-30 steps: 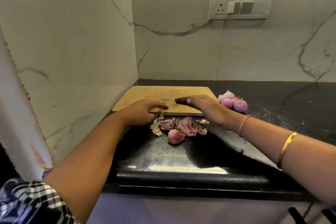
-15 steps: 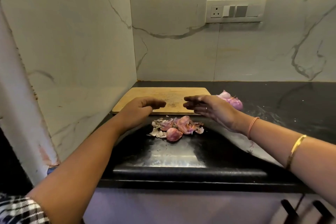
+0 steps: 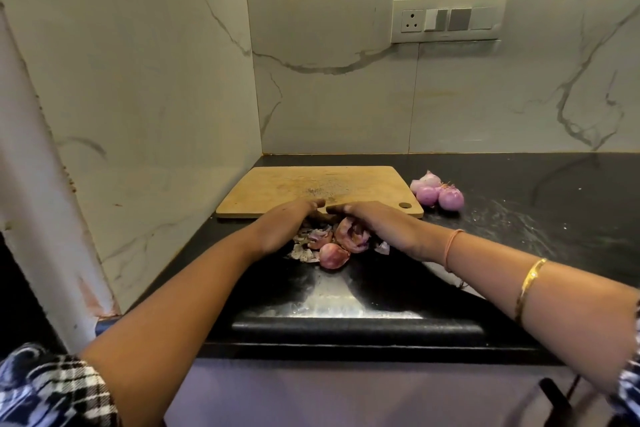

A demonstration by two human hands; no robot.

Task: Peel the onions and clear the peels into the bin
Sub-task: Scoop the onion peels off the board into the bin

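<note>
Black and glossy, the worktop point(image 3: 346, 302) is seen nearest, with both forearms reached over its front edge. Half a second ago the hands were held apart above the heap; now they are lowered and brought together on it. The left hand point(image 3: 282, 229) is pressed against the onion peels point(image 3: 329, 246) from the left and the right hand point(image 3: 379, 224) from the right, so that the fingertips almost meet behind the heap, at the near edge of the wooden board point(image 3: 311, 185). Each grip is wide, with fingers nearly straight, and nothing is seen to be pinched yet. The peels are enclosed between the palms, on the worktop just before the board; some pieces at the front are left outside. From this it is judged that the peeling is finished and the gathering is begun. Farther, right of the board, the peeled onions point(image 3: 438, 194) are lying together. The bin is not shown.
</note>
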